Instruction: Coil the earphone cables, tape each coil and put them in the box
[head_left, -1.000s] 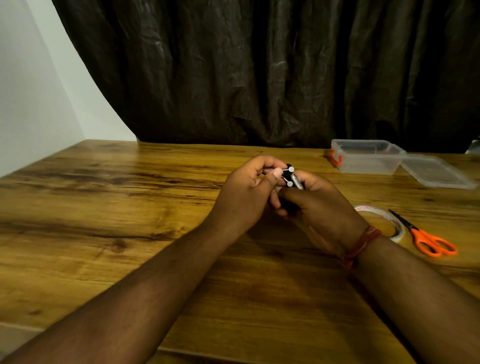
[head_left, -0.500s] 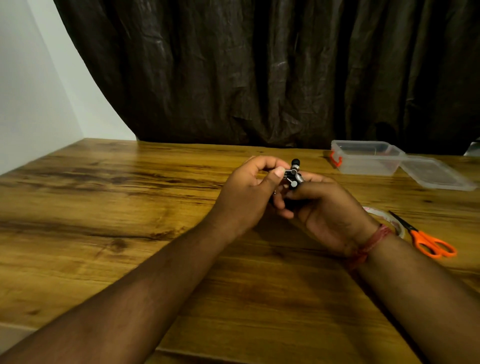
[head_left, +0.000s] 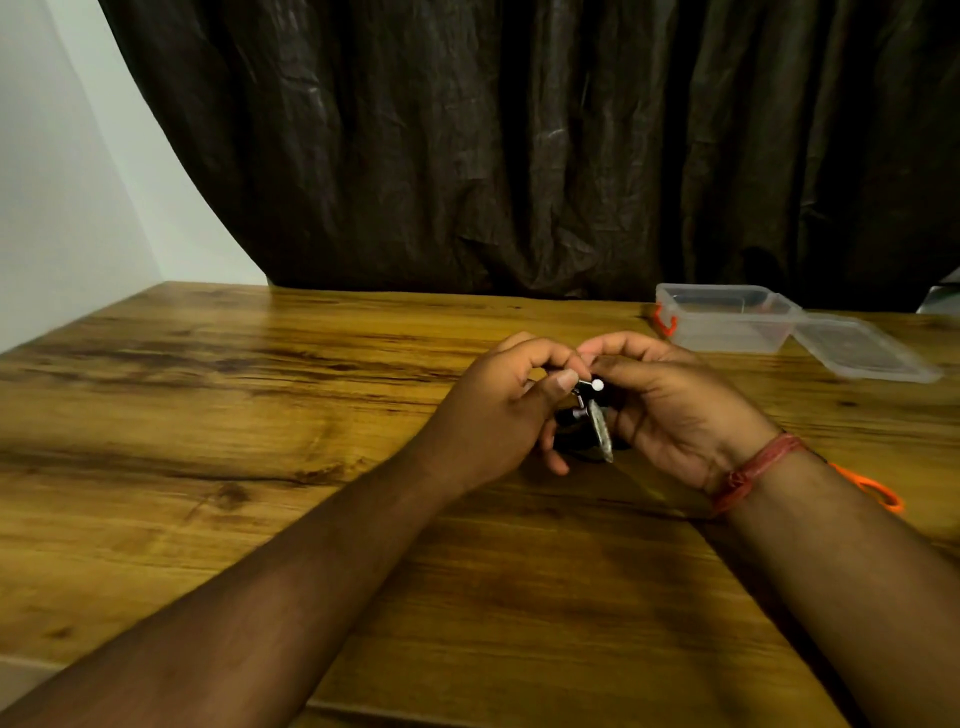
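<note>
The tabletop (head_left: 208, 467) carries an open box (head_left: 722, 325) at far right, its lid (head_left: 862, 351) lying beside it on the right. Both hands meet at centre, above the tabletop and near-left of the box. The left hand (head_left: 498, 415) is curled, thumb and fingers pinching the top of the earphone coil (head_left: 582, 421). The right hand (head_left: 675, 410) is curled round the coil's other side. The step in hand appears to be taping or finishing the coil. Hold the loops flat and together, keep the buds clear, and wrap tape snugly across the bundle. An orange handle (head_left: 878, 491) shows behind the right wrist.
</note>
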